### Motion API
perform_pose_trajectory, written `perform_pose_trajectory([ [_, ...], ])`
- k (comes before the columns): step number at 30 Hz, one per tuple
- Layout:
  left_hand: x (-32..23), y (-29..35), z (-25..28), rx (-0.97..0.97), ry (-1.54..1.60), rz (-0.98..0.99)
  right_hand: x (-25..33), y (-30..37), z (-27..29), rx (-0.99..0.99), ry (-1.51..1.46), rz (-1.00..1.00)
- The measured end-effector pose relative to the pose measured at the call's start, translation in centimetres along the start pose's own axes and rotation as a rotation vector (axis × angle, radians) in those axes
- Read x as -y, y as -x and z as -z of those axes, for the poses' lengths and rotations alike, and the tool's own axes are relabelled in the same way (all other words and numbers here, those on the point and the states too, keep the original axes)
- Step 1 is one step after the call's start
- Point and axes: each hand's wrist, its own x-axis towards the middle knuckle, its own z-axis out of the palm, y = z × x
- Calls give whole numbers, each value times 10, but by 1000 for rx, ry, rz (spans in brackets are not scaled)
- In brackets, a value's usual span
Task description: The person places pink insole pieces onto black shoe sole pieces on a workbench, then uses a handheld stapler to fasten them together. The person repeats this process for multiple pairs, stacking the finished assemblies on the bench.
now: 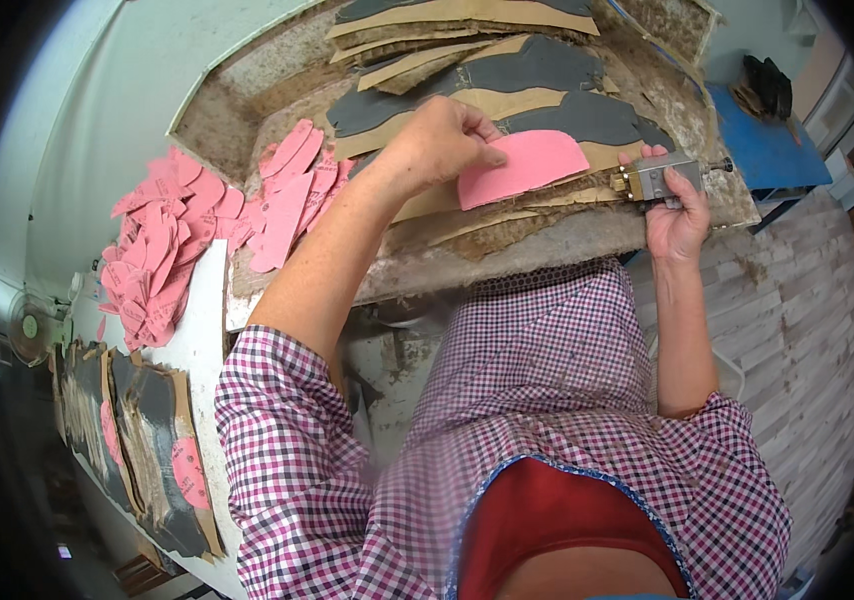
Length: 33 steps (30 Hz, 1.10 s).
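Note:
My left hand (447,142) is closed in a pinch on the upper left edge of a pink half-oval sheet piece (529,168). That piece is held over a stack of dark grey sheets with tan borders (537,68). My right hand (681,222) grips a small grey metal block tool (663,180) with brass-coloured fittings on its left end and a dark knob on its right. The tool is just right of the pink piece, over the bench's front right part. Its underside is hidden in my palm.
A stained bench (347,275) with raised side walls lies in front of me. Many pink pieces (152,260) are heaped at the left. Lower left, more dark and tan sheets (152,430) lie on a white table. A blue table (772,150) stands at the right.

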Motion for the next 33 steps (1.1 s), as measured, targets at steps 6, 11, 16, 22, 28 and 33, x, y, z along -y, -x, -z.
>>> perform_pose_trajectory([
  [6,-4,-2,-11,-112,-329,-76,0,1,4,38,-9,-2],
  [11,-8,10,-41,-448,-863,-264,1,2,4,38,-31,-19],
  [16,23,12,-63,-319,-760,-495,1,1,6,-16,-47,-42],
  [22,15,13,-60,-340,-673,-490,11,4,-3,-23,-28,-3],
  [28,11,10,-42,-246,-527,-506,39,7,-35,192,28,35],
  [33,12,10,-16,-583,-176,-596,37,7,-51,232,75,71],
])
